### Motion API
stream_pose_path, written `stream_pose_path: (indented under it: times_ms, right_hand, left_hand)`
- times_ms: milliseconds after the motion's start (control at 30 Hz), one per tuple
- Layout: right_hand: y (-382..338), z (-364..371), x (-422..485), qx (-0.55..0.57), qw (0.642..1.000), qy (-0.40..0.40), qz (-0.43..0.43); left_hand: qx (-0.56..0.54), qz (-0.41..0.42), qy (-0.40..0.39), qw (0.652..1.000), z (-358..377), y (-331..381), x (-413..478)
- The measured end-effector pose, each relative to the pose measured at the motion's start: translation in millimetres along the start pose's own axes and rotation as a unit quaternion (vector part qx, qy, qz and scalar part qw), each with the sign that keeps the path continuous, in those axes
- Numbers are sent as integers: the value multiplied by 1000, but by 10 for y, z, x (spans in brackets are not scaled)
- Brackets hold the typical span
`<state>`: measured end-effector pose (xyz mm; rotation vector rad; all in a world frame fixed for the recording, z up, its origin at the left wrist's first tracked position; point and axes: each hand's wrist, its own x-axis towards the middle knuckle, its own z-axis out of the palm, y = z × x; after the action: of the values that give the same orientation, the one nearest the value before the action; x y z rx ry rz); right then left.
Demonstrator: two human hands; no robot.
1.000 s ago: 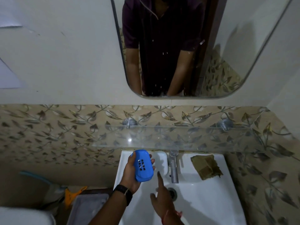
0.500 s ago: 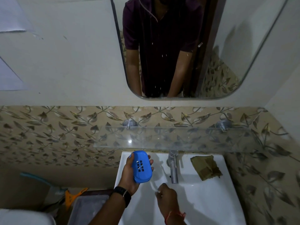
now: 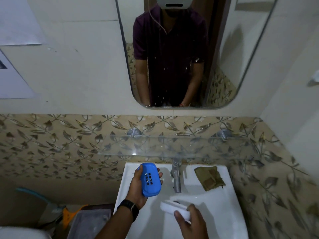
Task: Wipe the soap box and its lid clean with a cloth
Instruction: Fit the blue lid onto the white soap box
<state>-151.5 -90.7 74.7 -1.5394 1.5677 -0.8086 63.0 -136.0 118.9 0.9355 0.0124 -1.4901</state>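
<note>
The blue soap box was in the left hand. The hand held it up over the back left part of the sink. The side with the little square holes faced up. The thumb was on its left edge and the fingers curled round its right edge, so the grip was tight on both sides. The box touched nothing but the hand.

Lower down, the right hand held a white piece over the middle of the sink. Its thumb and fingers pinched the right end, and the left end stuck out free. The white piece was blurry, so I could not tell if it was the lid. There was a clear gap between it and the blue box.

The tap stood at the back of the sink, just to the right of the blue box, with a small gap between them. A brown cloth lay folded on the back right corner of the sink, near the rim. Neither hand touched it.

A glass shelf stuck out from the wall above the tap, close over the back edge of the sink. A mirror hung higher up. A black watch was on the left wrist. A grey tub sat low down beside the left edge of the sink.
</note>
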Motion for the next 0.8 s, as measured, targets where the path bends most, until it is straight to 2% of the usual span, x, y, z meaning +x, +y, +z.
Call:
stream_pose_path:
  times_ms: [100,167,333,467,633,800]
  right_hand:
    - [-220,-261,238,11,997,-64,-46]
    - [-442,-429,378,30,994,-73,-75]
    - [-1022,-647,636,49,993,-56,-92]
    - [-1367,-688,712,4,996,-41,-82]
    - [-1530,-706,650,-97,992,-36,-71]
    - [-1548,-786,555,-109,991,-17,-76]
  left_hand:
    - [15,5,-6,1000,97,-68,-96]
    - [37,8,-12,999,174,-117,-170]
    - [91,23,-36,995,446,-233,-343]
    - [126,8,-74,989,681,-328,-452]
    - [111,-2,-76,991,911,-431,-510]
    - [97,0,-77,992,1004,-500,-545]
